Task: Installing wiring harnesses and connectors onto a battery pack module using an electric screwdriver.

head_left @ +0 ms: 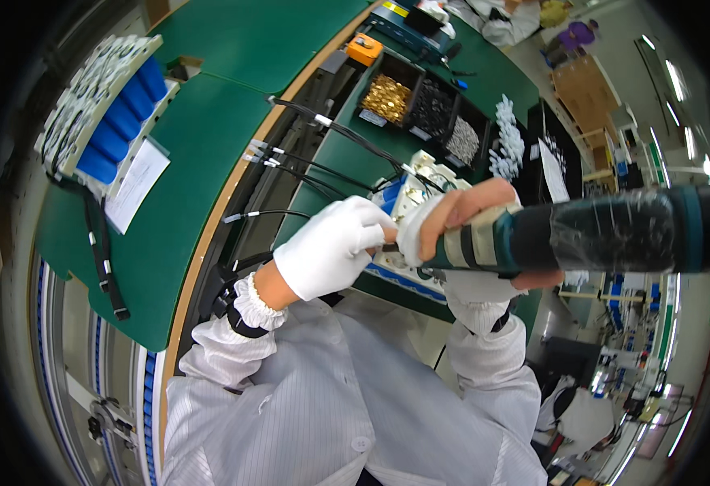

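My right hand [470, 209], in a white glove with bare fingers showing, wraps round a long teal and black power screwdriver [614, 233] that reaches off to the right. Its tip end points left, toward my left hand [331, 245]. That gloved hand is closed in a pinch close to the tip; what lies between the fingertips is hidden. Beneath both hands is a white-framed battery pack [424, 174] with blue sides, partly covered by them. Black cables [355, 138] with white tags run from it to the left.
Black bins hold brass-coloured parts [386, 99], black parts [432, 107] and silver parts [463, 141] beyond the pack. White pieces [505, 142] lie to their right. Another battery pack [120, 113] and a paper sheet [136, 185] sit on the green bench at left, beside a black cable bundle [100, 243].
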{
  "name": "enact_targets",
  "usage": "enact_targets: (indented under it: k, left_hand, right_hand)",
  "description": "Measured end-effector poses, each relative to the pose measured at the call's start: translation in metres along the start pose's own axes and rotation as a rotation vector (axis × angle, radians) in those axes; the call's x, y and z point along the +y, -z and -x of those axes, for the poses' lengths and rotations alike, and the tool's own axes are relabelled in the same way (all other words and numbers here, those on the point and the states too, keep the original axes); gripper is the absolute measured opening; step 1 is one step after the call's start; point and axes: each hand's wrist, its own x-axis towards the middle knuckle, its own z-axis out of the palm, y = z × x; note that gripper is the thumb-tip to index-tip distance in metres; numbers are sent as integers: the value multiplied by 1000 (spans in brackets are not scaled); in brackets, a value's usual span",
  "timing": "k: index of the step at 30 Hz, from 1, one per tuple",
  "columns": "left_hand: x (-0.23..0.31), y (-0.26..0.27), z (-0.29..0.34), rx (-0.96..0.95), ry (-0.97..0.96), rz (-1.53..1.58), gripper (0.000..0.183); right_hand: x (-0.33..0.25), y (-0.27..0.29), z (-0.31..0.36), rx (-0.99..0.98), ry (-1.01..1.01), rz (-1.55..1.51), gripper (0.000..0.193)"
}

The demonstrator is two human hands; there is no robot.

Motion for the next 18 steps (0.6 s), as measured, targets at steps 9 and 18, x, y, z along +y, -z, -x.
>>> enact_targets:
  k: [9, 18]
  left_hand:
    - [3, 2, -19, -146, -17, -326, 38]
    - [16, -1, -37, -284, -27, -537, 39]
  right_hand:
    - [-105, -48, 129, 842, 447, 432, 81]
    - [-82, -66, 406, 1753, -973, 1006, 24]
